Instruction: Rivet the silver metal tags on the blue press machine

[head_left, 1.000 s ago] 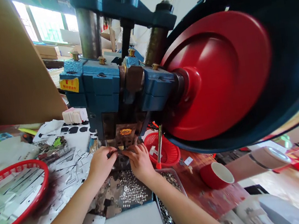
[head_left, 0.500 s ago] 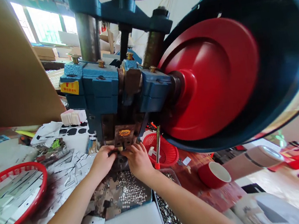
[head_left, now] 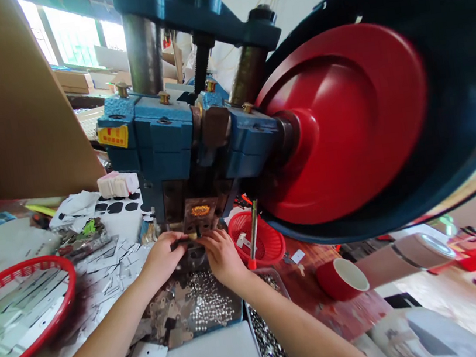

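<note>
Both my hands are at the die area of a blue punch press [head_left: 165,135], under its ram [head_left: 200,210]. My left hand [head_left: 166,258] is closed, thumb and fingers pinching a small flat metal plate [head_left: 179,242] seen as a thin dark edge. From the other side, my right hand [head_left: 225,257] has its fingers bent together at the plate's right end, which they mostly hide. Just below the hands, a tray holds brown-grey flat metal plates [head_left: 168,315] on its left and many small shiny metal parts [head_left: 211,300] on its right.
A big red flywheel [head_left: 345,122] in a blue guard fills the right. Red baskets stand left [head_left: 69,285] and behind my right hand [head_left: 269,242]. A clear box of metal parts [head_left: 267,340], a red cup [head_left: 340,278] and a flask [head_left: 401,255] stand right. Cardboard [head_left: 10,104] rises left.
The view has shifted slightly, so the press sits a little further right. My hands stay at the die with almost the same grip; my right fingers have moved slightly.
</note>
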{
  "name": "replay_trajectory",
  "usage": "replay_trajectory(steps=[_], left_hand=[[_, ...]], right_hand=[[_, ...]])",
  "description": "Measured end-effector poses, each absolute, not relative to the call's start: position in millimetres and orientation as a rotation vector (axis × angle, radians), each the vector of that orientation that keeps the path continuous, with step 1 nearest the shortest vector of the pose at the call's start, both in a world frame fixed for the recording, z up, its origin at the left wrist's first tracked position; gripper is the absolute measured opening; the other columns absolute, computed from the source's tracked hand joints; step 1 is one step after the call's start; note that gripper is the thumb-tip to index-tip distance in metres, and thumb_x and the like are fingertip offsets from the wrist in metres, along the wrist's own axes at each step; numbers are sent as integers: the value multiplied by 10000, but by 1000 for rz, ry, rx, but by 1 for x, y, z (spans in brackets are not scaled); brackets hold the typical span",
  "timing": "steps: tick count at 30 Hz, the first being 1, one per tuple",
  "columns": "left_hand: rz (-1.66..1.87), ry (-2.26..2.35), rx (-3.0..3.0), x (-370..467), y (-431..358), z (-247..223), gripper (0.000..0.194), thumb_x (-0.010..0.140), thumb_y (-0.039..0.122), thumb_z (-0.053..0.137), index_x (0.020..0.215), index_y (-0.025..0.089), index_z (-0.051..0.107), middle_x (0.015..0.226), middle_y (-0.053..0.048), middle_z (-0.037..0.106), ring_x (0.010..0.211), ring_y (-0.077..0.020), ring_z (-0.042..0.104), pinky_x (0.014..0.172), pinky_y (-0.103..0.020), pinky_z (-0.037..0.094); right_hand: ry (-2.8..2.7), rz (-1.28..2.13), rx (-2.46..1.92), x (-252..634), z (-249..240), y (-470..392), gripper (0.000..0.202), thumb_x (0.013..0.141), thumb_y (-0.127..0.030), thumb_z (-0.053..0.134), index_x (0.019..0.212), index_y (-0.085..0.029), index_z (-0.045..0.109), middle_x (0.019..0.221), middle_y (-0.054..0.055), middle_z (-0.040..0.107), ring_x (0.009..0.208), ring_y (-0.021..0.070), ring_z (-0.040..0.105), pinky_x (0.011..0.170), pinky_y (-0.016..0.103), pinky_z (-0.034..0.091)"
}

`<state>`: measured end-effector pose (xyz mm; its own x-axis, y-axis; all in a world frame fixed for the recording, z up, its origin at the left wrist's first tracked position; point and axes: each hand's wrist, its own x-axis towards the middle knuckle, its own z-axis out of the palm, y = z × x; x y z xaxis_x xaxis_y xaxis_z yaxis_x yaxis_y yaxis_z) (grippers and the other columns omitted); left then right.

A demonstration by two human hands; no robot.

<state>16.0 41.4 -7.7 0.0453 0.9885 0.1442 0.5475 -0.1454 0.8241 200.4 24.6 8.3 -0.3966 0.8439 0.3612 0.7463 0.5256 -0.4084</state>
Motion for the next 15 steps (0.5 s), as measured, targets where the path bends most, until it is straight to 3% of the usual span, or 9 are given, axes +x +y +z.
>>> replay_trajectory(steps=[7, 15], left_hand=[[978, 1532, 1749, 17, 44, -9, 256, 749, 308, 521, 920, 194, 674, 1012, -63, 682, 1021, -239, 608, 967, -399, 434], [960, 1477, 1752, 16, 48, -8, 276, 735, 289, 513, 943, 204, 671, 987, -49, 687, 974, -231, 619, 935, -399, 456]], right_hand=[[-2245, 250, -1278, 202, 4, 24, 460, 828, -49, 477, 1173, -314, 625, 1127, 6, 625, 1076, 204, 478, 1019, 405, 310], [-2434, 32, -1303, 198, 14, 21, 403, 874, -147, 506, 1188, -378, 608, 1093, 26, 610, 1133, 235, 441, 1099, 503, 175]])
